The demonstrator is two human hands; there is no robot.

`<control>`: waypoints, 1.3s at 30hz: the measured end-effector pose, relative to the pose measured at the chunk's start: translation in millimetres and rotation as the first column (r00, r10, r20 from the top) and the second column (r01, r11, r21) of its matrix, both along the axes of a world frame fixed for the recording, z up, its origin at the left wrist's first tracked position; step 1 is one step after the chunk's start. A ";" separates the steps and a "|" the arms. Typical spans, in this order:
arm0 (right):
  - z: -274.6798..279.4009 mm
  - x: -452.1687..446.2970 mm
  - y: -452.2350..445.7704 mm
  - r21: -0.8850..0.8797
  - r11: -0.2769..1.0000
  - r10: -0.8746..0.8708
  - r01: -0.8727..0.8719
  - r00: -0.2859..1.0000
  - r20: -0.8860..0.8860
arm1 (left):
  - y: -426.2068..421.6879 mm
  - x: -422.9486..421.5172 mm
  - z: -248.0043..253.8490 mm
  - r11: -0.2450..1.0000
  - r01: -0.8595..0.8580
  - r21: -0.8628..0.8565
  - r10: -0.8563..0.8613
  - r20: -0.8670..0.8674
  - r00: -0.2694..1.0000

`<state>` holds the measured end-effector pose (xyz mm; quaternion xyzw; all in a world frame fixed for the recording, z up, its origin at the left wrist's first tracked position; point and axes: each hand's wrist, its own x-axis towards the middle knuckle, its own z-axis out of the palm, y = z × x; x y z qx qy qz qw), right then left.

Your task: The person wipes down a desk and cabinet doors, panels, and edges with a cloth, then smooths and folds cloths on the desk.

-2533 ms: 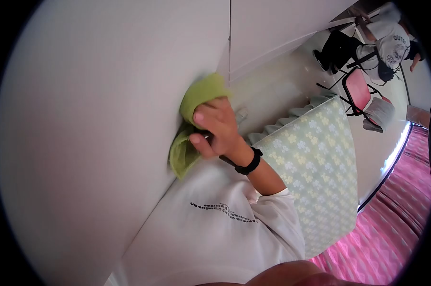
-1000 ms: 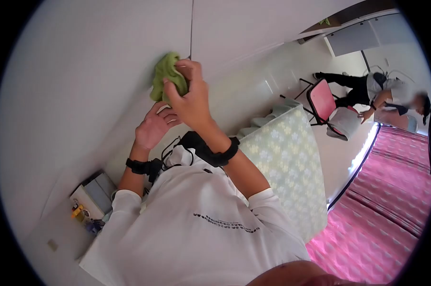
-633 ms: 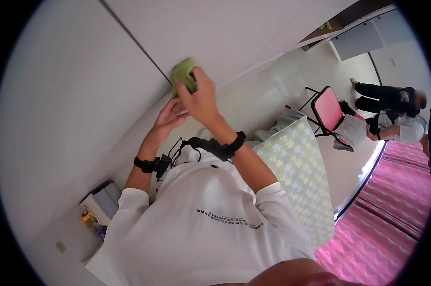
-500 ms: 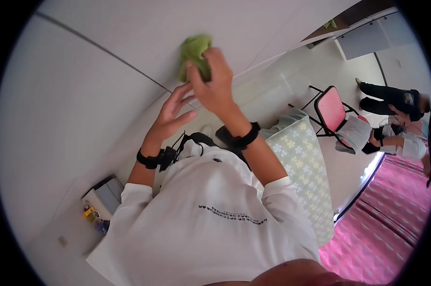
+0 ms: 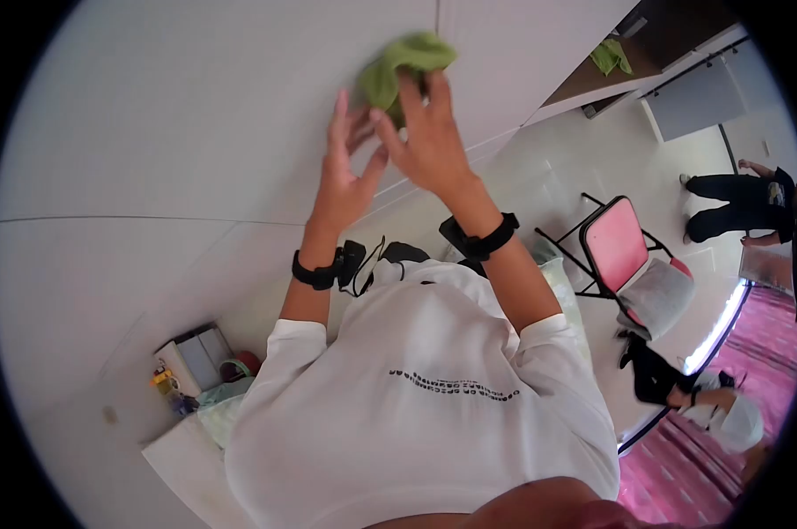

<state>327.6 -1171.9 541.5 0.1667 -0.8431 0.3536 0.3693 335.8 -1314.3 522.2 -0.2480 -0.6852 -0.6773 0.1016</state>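
My right hand (image 5: 433, 145) grips a crumpled green cloth (image 5: 416, 57) and presses it to a large white panelled surface (image 5: 196, 132). The cloth bunches above and under the fingertips, near a vertical seam. Close on its left, my left hand (image 5: 344, 185) is raised with its fingers apart. Its fingertips are beside the cloth's lower edge and partly smeared; nothing shows in the palm. Both wrists wear black straps with small black devices.
A folding chair with a pink back (image 5: 617, 242) carries a grey cloth (image 5: 658, 295). Another green cloth (image 5: 611, 57) lies on a brown shelf. Two people (image 5: 742, 201) are at the right, before pink curtains (image 5: 698, 467). A flowered cover (image 5: 566, 286) shows behind my right arm.
My right hand has moved the green cloth up and to the right across the white surface. My left hand has followed, staying open. The view has turned, and the people have shifted in it.
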 end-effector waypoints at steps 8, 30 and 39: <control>-33.9 -48.6 76.4 0.458 0.865 0.200 -0.205 0.978 0.061 | 73.5 -29.6 -30.3 0.974 -0.210 -0.079 0.214 0.040 0.976; -78.2 -112.8 385.2 0.360 0.911 0.156 -0.202 0.976 0.154 | 390.5 -122.4 -33.6 0.953 0.014 -0.304 0.064 0.244 0.968; -131.1 -97.4 530.2 -0.039 0.993 0.118 -0.114 0.846 0.520 | 519.5 -184.6 -37.7 0.710 0.469 -0.525 -0.319 0.354 0.879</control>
